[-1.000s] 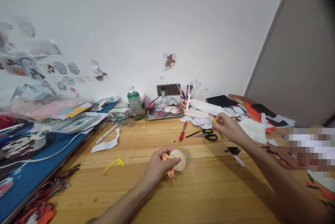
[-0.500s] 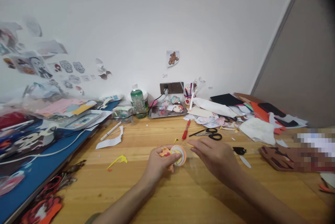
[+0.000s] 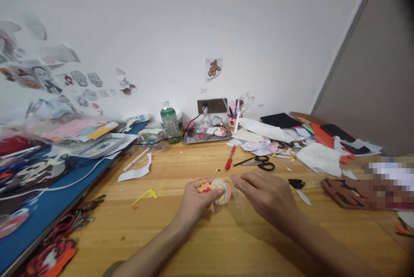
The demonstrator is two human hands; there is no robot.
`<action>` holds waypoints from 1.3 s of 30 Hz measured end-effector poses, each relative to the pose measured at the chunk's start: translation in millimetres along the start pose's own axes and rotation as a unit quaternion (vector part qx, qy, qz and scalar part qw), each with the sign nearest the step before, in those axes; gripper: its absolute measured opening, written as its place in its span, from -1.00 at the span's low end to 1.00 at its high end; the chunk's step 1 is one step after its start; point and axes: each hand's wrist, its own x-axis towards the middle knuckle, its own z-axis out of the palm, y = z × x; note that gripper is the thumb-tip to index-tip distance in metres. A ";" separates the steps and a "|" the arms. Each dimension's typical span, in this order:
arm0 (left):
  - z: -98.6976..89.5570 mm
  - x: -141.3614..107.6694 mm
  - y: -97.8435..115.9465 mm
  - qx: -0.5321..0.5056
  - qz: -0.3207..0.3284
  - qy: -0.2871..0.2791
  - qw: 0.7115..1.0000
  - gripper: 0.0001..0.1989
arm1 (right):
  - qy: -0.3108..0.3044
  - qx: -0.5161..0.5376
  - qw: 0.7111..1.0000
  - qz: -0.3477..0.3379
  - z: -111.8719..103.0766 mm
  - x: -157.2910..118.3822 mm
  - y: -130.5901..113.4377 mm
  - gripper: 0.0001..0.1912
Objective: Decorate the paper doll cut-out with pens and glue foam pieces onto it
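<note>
Orange cutout (image 3: 226, 192) is pinched in near-closed L hand (image 3: 196, 201) over counter (image 3: 194, 255); sm. yellow bit (image 3: 230, 178) is held just beside by R hand (image 3: 268, 193), closed to pinch.

Forearms (image 3: 163, 238) angle inward, left hand (image 3: 196, 199) gripping with thumb (image 3: 213, 195) uppermost, right hand (image 3: 268, 191) near it, fingers (image 3: 243, 183) bent.

The left hand (image 3: 196, 203) gripped a flat, rounded orange, white and yellow cut-out (image 3: 225, 190) over the pale wooden table (image 3: 194, 251). Just beside it, the right hand (image 3: 270, 193) pinched a small yellowish bit (image 3: 230, 178). Beyond lay a slim red pen (image 3: 230, 158) and black-handled metal scissors (image 3: 267, 166).
</note>
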 end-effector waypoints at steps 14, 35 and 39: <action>0.7 -0.6 -4.4 -0.021 -0.016 -0.031 0.999 -0.69 | 0.024 -0.054 0.998 -0.038 -2.1 0.5 -6.7 -0.72; 2.2 -0.2 -4.0 -0.008 -0.028 -0.031 0.999 -0.76 | 0.032 0.032 0.997 0.060 17.6 -11.1 -16.9 -0.72; 3.1 -0.2 -3.1 -0.011 -0.031 -0.022 0.999 -0.76 | 0.009 0.072 0.992 0.108 18.8 -10.3 -20.4 -0.74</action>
